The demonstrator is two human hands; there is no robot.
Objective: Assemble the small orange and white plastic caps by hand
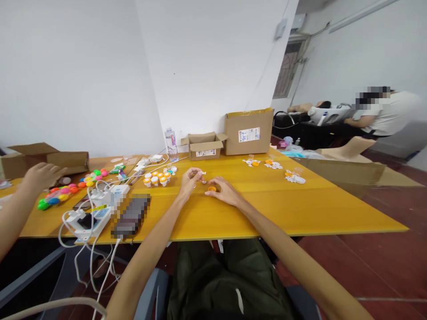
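Observation:
My left hand (189,183) is closed, thumb and fingers pinching a small white plastic piece (203,173) just above the yellow table (213,215). Another tiny white bit shows below its fingertips, too small to name. Beside it, my right hand (227,192) curls round a small round orange cap (212,189), with the thumb on the near side and fingers on the far side. To the left of my hands stands a cluster of small white-and-orange capped containers (156,178). Toward the right lie small groups of white and orange plastic parts (273,165).
Behind are an open carton (204,146), a larger box (248,133) and a water bottle (171,144). Left are a phone (131,216), corded power strips (90,220) and colourful balls (63,194). A co-worker's arm (26,195) reaches in; another person (383,111) sits far right.

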